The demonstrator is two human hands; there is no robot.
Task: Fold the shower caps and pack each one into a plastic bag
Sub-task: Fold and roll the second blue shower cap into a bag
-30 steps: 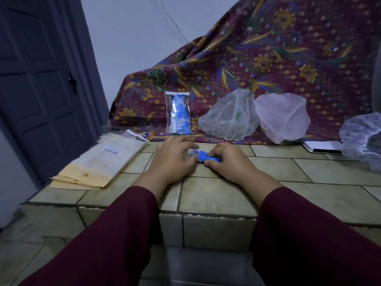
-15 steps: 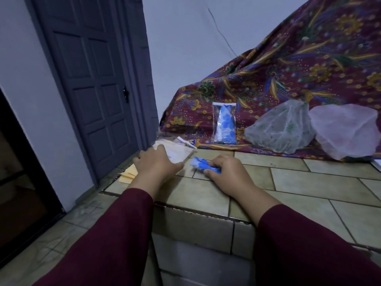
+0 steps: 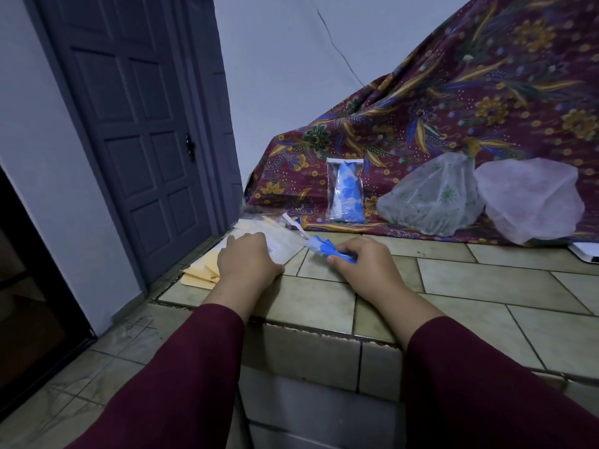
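Observation:
My right hand [image 3: 359, 264] grips a folded blue shower cap [image 3: 319, 247] on the tiled counter; its left end sticks out past my fingers. My left hand [image 3: 246, 259] rests on the stack of plastic bags [image 3: 282, 246] at the counter's left end, its fingertips hidden. A packed bag holding a blue cap [image 3: 346, 192] stands against the patterned cloth. Two loose caps lie to its right, one green-printed [image 3: 428, 196] and one pale pink [image 3: 531, 202].
The tiled counter [image 3: 453, 286] drops off at its front edge just under my wrists. Yellowish packets [image 3: 201, 270] lie under the bag stack. A batik cloth [image 3: 453, 108] rises behind. A grey door [image 3: 129, 108] stands left. A white flat object [image 3: 586, 251] lies at the far right.
My left hand has left the blue cap and moved left onto the stack of bags. My right hand keeps hold of the folded cap. The camera has swung left.

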